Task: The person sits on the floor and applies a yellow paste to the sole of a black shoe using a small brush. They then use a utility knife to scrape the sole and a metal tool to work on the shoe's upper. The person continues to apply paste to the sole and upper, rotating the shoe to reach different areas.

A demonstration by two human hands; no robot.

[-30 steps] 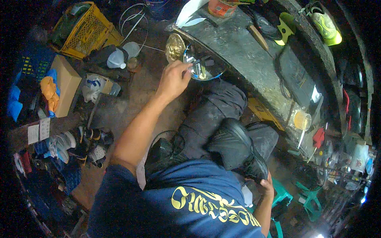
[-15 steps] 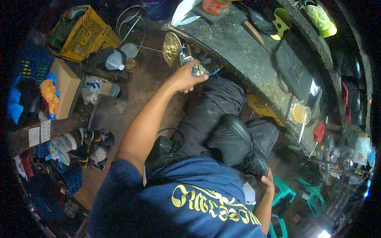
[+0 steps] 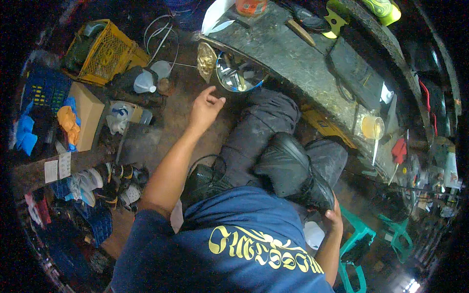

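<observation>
From my end of the feed, I take the black shoe (image 3: pixel 286 166) as my landmark: it lies across the lap, over the dark trousers (image 3: pixel 264 124). The right hand (image 3: pixel 333 218) is at its near right end, fingers wrapped on that end and grasping it. The left hand (image 3: pixel 206 108) hangs in the air beyond the shoe and to its left, the fingers loosely curled with a gap between thumb and forefinger; I cannot tell whether something small is tucked in them.

Just past that hand, farther from the shoe, I see a round bowl (image 3: pixel 234 90) with a blue rim, holding small pieces, and a crumpled gold-coloured piece (image 3: pixel 206 62) beside it. The desk (image 3: pixel 288 56) runs beyond the shoe and to its right, carrying a wooden-handled tool (image 3: pixel 300 33) and, right of the shoe, a tub of amber stuff (image 3: pixel 373 128). A green plastic stool (image 3: pixel 356 234) stands to the shoe's near right. Far to its left, I make out a cardboard box (image 3: pixel 90 112) and a yellow crate (image 3: pixel 105 49).
</observation>
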